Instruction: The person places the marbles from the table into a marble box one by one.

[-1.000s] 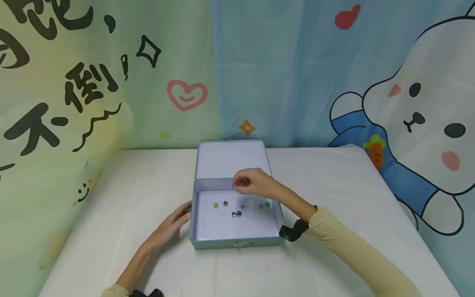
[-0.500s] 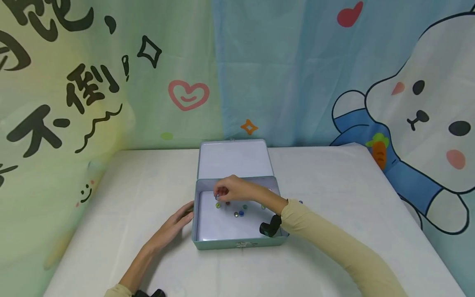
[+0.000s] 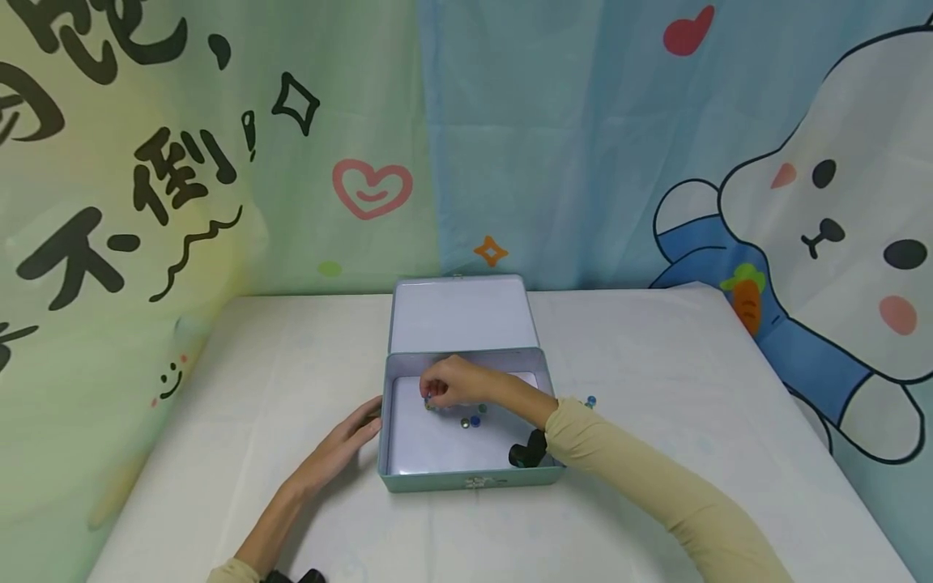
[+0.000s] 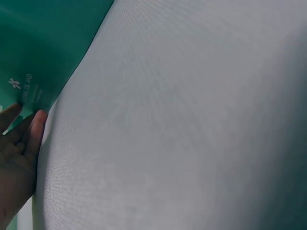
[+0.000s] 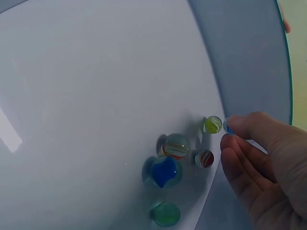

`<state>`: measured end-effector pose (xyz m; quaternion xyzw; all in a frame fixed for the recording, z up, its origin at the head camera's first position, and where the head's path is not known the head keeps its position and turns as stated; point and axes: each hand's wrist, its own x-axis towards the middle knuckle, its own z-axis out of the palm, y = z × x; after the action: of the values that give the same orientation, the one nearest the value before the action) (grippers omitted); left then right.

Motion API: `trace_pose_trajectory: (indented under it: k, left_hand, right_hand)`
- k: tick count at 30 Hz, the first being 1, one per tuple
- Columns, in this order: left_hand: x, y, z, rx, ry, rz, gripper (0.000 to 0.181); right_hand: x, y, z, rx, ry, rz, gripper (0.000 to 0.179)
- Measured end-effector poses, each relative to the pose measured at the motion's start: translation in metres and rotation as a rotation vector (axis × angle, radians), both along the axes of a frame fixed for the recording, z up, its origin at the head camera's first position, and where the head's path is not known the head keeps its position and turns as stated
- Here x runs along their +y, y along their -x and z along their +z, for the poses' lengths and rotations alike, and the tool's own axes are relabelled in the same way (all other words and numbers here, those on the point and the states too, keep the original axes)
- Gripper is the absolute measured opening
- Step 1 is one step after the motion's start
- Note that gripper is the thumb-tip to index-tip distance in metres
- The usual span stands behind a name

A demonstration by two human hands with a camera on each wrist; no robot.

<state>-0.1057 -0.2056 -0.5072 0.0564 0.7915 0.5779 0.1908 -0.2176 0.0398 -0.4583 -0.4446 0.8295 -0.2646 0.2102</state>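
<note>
A shallow green tin box (image 3: 474, 481) lies with its lid raised behind it. My right hand (image 3: 461, 380) is inside it near the left wall, where thumb and fingertips pinch a clear marble with blue in it (image 5: 227, 125). Right beside that marble lies a yellow-green marble (image 5: 212, 124). Around them on the box floor are a red-striped marble (image 5: 204, 158), a clear marble with orange streaks (image 5: 176, 146), a blue marble (image 5: 165, 172) and a green marble (image 5: 166, 214). Against the box's left outer side rests my left hand (image 3: 342, 441), fingers extended.
The raised lid (image 3: 459, 316) stands at the box's far edge. Small blue marbles (image 3: 591, 401) show on the white tablecloth (image 3: 634, 348) beyond the right sleeve. A printed curtain (image 3: 510, 146) hangs behind the table.
My right hand has carried the pinched marble leftward across the box, then lowered it beside the yellow-green one. Its forearm now hides the marbles at the box's right. My left hand stays put.
</note>
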Motion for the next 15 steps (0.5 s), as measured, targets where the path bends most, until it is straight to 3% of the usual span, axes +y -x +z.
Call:
trace_pose_trajectory:
  k: [15]
  left_hand:
    - [-0.0014, 0.0004, -0.0013, 0.027, -0.028, -0.027, 0.054]
  right_hand:
    - [-0.0003, 0.0012, -0.0044, -0.003, -0.026, -0.014, 0.006]
